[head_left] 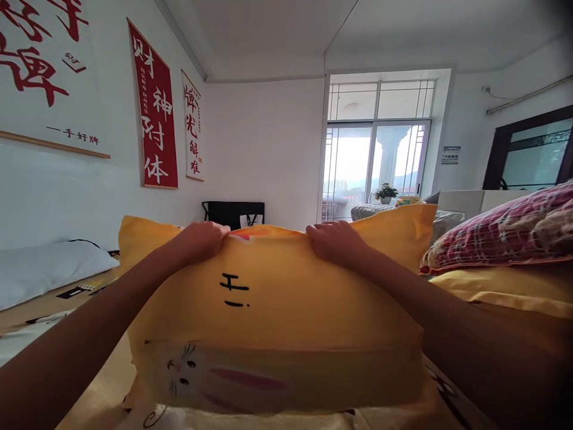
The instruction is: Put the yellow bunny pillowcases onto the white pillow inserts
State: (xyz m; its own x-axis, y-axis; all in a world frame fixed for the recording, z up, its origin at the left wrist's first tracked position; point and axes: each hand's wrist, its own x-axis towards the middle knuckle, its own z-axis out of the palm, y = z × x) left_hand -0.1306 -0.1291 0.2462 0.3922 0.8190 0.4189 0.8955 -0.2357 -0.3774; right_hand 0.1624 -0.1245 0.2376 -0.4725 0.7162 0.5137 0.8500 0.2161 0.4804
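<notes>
A yellow pillow in a cartoon-print case stands on edge in front of me, filling the middle of the view. My left hand grips its top edge left of centre, fingers curled over the fabric. My right hand grips the same top edge right of centre, fingers also closed on the cloth. Both forearms reach forward from the lower corners. The pillow's lower band shows a drawn cat face and pink marks.
A red plaid pillow lies on yellow bedding at the right. A white pillow rests low at the left by the wall with red calligraphy scrolls. A glass balcony door and a black chair stand beyond.
</notes>
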